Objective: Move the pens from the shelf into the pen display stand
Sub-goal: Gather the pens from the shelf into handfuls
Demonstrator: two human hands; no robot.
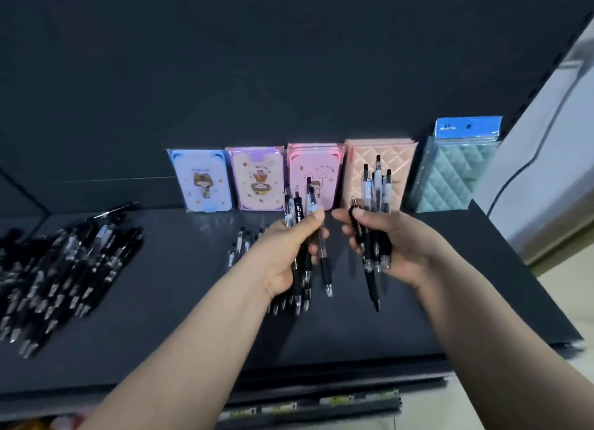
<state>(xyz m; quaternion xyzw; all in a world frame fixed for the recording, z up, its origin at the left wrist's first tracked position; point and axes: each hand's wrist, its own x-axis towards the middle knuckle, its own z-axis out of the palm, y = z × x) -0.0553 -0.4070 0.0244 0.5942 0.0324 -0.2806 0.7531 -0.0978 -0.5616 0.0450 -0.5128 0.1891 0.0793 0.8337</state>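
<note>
You have two bunches of pens in hand. The left bunch sits in your left hand, fingers curled round the barrels and writing tips pointing down. The right bunch is gripped the same way in your right hand. Both are held above the dark shelf, near each other but not touching. Plenty is left to move: a big loose heap of pens lies at the shelf's left end, and a few stray pens lie just behind your left wrist. The pen display stand is not in view, so no pen can be counted as placed. I judge you are at the gathering stage, early in the job. A row of packaged notebooks leans against the back wall, beyond your hands.
</note>
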